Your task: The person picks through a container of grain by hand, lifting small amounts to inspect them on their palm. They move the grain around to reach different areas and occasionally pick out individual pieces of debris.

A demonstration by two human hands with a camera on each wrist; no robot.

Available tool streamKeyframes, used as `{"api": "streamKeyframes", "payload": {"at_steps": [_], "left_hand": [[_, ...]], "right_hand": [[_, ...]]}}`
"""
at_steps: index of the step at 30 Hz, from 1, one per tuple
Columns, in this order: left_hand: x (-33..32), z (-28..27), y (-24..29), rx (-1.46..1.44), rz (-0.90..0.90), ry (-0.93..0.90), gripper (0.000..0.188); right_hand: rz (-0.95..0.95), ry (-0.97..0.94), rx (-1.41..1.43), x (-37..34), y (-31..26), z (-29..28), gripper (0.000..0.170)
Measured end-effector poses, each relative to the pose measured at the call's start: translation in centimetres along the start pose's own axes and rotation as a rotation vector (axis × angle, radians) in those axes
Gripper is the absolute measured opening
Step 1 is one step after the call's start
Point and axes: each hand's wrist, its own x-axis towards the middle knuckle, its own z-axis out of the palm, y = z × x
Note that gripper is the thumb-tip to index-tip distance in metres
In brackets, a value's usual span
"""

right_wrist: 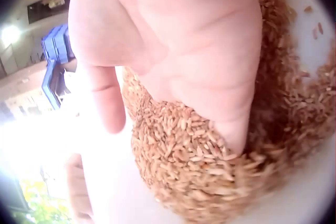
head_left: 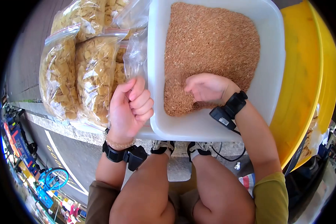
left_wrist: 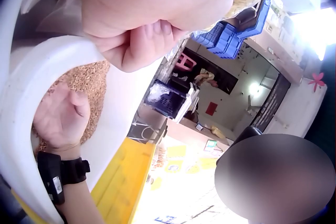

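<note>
A white plastic tub (head_left: 216, 130) holds a heap of small, elongated reddish-brown grains (head_left: 212, 44). My right hand (head_left: 209, 87) is over the near part of the heap, palm partly turned up. In the right wrist view its fingers reach down into the grains, and the thumb (right_wrist: 110, 103) stands apart from them. The ends of the fingers are hidden in the heap. My left hand (head_left: 132, 100) is raised just left of the tub's rim, its fingers curled in toward the palm. Nothing shows in it in the head or left wrist view.
Clear zip bags (head_left: 95, 74) of yellowish flat pieces stand left of the tub. A large yellow container (head_left: 298, 74) is on the right. My knees and shoes are below the tub, near a black cable (head_left: 231, 159). Blue crates (left_wrist: 223, 40) appear in the background.
</note>
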Motion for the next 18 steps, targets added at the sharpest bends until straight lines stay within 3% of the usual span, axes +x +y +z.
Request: {"api": "streamKeyframes", "payload": {"at_steps": [1,3,4,7,10,12,15,16,18], "left_hand": [[-0.1,0.0,0.0,-0.007,0.003,0.010,0.033],[0.0,-0.1,-0.1,-0.020,0.000,0.019,0.033],[0.0,-0.2,-0.1,-0.015,0.000,0.012,0.033],[0.0,-0.2,0.0,-0.019,-0.005,-0.002,0.033],[-0.1,-0.2,-0.1,-0.039,-0.009,0.006,0.033],[-0.1,-0.1,-0.1,-0.049,-0.009,0.021,0.033],[-0.1,-0.1,-0.1,-0.049,-0.010,0.021,0.033],[-0.1,-0.1,-0.1,-0.044,-0.009,0.031,0.032],[-0.1,0.0,-0.1,-0.040,-0.009,0.043,0.032]], "right_hand": [[-0.006,0.006,0.002,-0.2,-0.3,-0.2,0.002],[-0.248,-0.158,0.223,-0.8,-1.2,-0.8,0.014],[-0.249,-0.155,0.224,-1.2,-1.2,-1.1,0.014],[-0.628,0.114,0.139,-2.1,-1.6,-0.7,0.038],[-0.793,0.096,0.123,-3.0,-2.9,-0.1,0.043],[-0.839,0.183,0.080,-3.7,-3.4,-0.2,0.044],[-1.009,0.522,-0.095,-4.1,-3.6,-2.7,0.042],[-1.005,0.523,-0.092,-4.4,-3.6,-3.0,0.042],[-1.004,0.772,-0.276,-4.9,-3.8,-3.3,0.039]]}}
